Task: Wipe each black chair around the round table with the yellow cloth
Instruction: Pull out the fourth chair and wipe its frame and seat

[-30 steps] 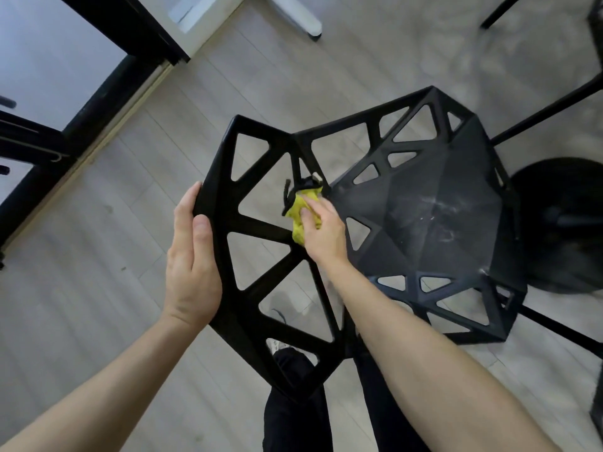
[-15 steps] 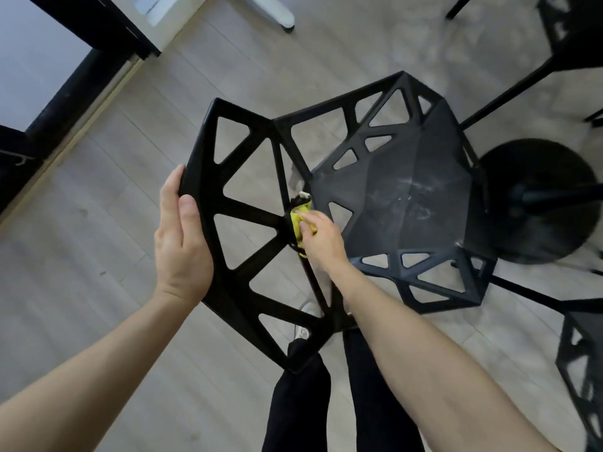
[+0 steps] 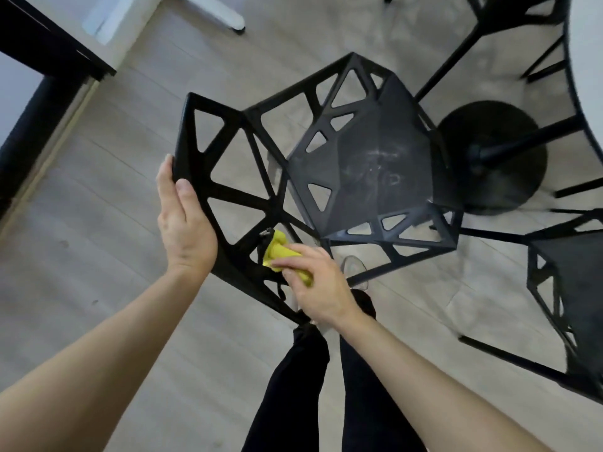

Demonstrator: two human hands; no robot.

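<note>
A black chair (image 3: 365, 164) with triangular cut-outs stands below me, its dusty seat toward the table. My left hand (image 3: 182, 223) grips the top left edge of the chair's backrest, thumb on the front face. My right hand (image 3: 313, 288) holds a bunched yellow cloth (image 3: 280, 252) and presses it against a lower strut of the backrest. Part of the cloth is hidden under my fingers.
The round table's black pedestal base (image 3: 492, 154) sits just beyond the seat, with the white tabletop edge (image 3: 587, 76) at the right. A second black chair (image 3: 567, 305) stands at the right, a third (image 3: 522, 14) at the top. Dark furniture (image 3: 39, 53) fills the left. My legs (image 3: 293, 386) are below.
My right hand has slid the yellow cloth down the backrest strut toward its lower edge. The view has shifted, bringing the table and other chairs into sight. My left hand keeps its grip.
</note>
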